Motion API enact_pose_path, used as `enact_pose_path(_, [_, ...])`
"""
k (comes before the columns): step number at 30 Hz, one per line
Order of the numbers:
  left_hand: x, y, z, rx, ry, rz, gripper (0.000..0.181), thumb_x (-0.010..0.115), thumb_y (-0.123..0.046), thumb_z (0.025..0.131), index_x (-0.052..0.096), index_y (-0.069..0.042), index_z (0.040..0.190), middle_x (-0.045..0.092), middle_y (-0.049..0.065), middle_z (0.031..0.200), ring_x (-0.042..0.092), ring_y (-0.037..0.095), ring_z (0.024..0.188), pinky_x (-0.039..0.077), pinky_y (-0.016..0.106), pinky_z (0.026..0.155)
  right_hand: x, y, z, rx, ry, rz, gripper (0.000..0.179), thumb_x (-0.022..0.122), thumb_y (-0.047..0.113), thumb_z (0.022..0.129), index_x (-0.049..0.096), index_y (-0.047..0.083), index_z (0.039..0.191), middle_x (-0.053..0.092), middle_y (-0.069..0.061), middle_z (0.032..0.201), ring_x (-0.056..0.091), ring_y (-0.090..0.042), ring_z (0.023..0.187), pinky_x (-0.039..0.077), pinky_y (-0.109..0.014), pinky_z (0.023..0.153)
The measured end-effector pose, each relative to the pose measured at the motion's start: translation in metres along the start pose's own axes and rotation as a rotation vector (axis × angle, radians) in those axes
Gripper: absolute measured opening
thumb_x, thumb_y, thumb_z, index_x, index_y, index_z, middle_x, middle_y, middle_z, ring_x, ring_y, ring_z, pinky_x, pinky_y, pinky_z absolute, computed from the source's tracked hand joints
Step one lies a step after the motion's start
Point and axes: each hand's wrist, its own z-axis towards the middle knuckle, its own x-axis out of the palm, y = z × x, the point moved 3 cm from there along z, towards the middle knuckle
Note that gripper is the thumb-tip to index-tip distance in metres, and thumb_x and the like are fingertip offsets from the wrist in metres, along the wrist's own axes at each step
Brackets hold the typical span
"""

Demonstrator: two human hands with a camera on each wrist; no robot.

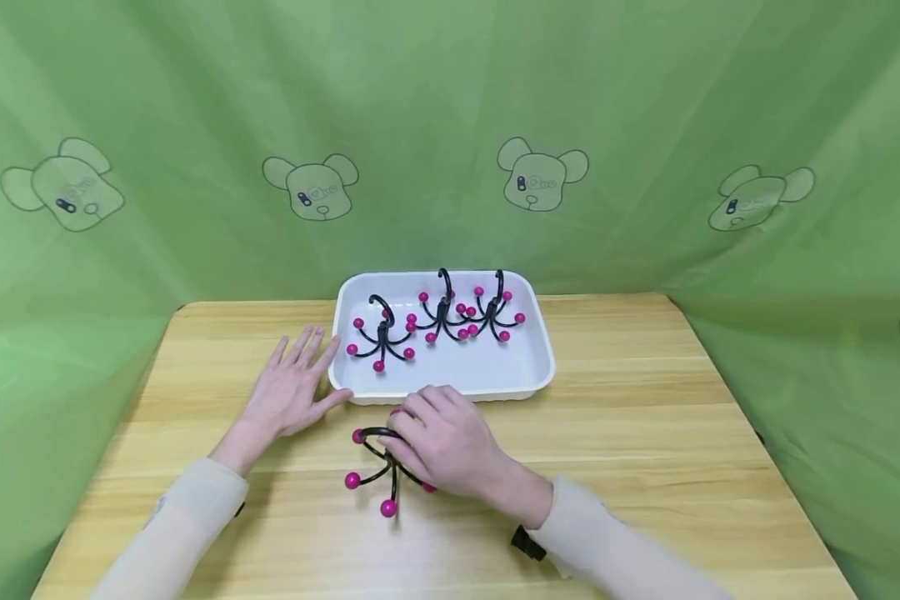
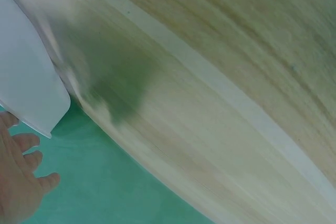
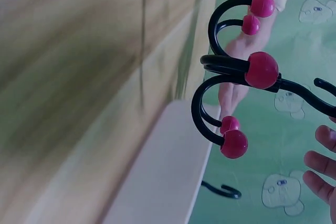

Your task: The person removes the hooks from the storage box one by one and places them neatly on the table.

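Note:
My right hand (image 1: 446, 437) holds a black multi-arm hook (image 1: 391, 459) with pink ball tips by its curved top, in front of the tray. In the right wrist view this hook's ball-tipped arms (image 3: 262, 70) show fully, while the hand's fingers are partly cut off at the edge. My left hand (image 1: 285, 392) has its fingers spread, with forefinger and thumb at the front left corner of the white tray (image 1: 435, 395). Three similar hooks stand inside: one on the left (image 1: 382, 333), one in the middle (image 1: 442, 310) and one on the right (image 1: 492, 312).
The tray sits at the back of a wooden table (image 1: 630, 433). Green curtains (image 1: 435, 100) with bear-head drawings hang behind and along both sides. A black strap piece (image 1: 528, 543) shows under the right sleeve.

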Motion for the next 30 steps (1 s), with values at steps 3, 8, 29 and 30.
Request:
enact_pose_path(3, [0.000,0.000,-0.002,-0.004,0.000,-0.002,0.093,0.050,-0.071,0.100,0.024,-0.014,0.168,0.021,0.020,0.175,0.019,0.039,0.165,0.015,0.063,0.135,0.007,0.008,0.002,-0.015,0.023,0.000,0.042,0.038,0.044,0.113,0.069,0.022,0.095,0.069,0.008,0.090,0.064,-0.014,0.086,0.056,-0.026,0.079])
enact_pose_path(8, [-0.001,0.000,-0.003,0.000,-0.014,0.008,0.093,0.051,-0.071,0.100,0.026,-0.014,0.168,0.025,0.022,0.174,0.021,0.040,0.164,0.020,0.064,0.134,0.018,0.021,0.005,-0.038,0.048,0.001,0.031,0.050,0.045,0.109,0.068,0.024,0.094,0.067,0.011,0.089,0.063,-0.011,0.085,0.054,-0.023,0.079])
enact_pose_path(29, [-0.002,0.000,-0.003,0.004,-0.021,0.017,0.092,0.051,-0.071,0.099,0.028,-0.013,0.167,0.027,0.022,0.173,0.022,0.039,0.164,0.021,0.063,0.134,0.054,0.050,0.017,-0.099,0.078,-0.062,0.028,0.060,0.054,0.102,0.068,0.031,0.090,0.064,0.014,0.087,0.060,-0.007,0.083,0.050,-0.020,0.075])
enact_pose_path(30, [-0.002,0.000,-0.003,0.004,-0.023,0.018,0.092,0.052,-0.071,0.099,0.028,-0.013,0.167,0.027,0.022,0.173,0.023,0.039,0.164,0.020,0.063,0.134,0.055,0.051,0.018,-0.097,0.083,-0.058,0.028,0.059,0.054,0.102,0.068,0.030,0.090,0.065,0.014,0.088,0.059,-0.006,0.083,0.049,-0.019,0.075])
